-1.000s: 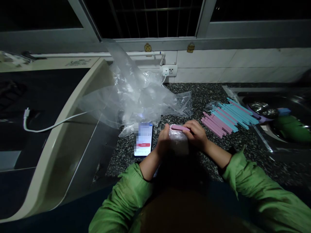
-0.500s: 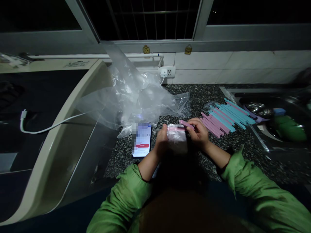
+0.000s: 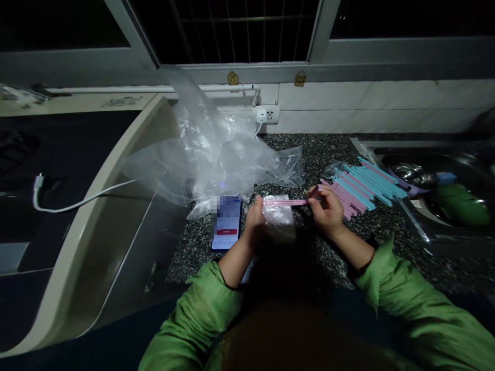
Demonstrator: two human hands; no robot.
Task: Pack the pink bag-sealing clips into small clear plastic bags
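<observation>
My left hand (image 3: 255, 220) is closed on the left edge of a small clear plastic bag (image 3: 280, 224), close to its upper corner. A thin pink bag-sealing clip (image 3: 286, 202) runs across the bag's upper part and sticks out past its right side. My right hand (image 3: 328, 210) pinches at the clip's right end, and a short pink piece shows above the fingertips. Whether that piece belongs to the same clip I cannot tell. Just beyond my right hand lies a pile of pink and light-blue clips (image 3: 358, 186) on the speckled counter.
A lit phone (image 3: 226, 224) lies left of my left hand. Behind it is a large heap of clear plastic bags (image 3: 220, 149). At the right is a sink (image 3: 421, 154) holding a metal bowl and green items. A white cable (image 3: 88, 200) crosses the stove's edge at left.
My right hand has moved a little right and toward me. The pink piece that lay slantwise over the bag is now up at my right fingertips. My left hand has hardly moved.
</observation>
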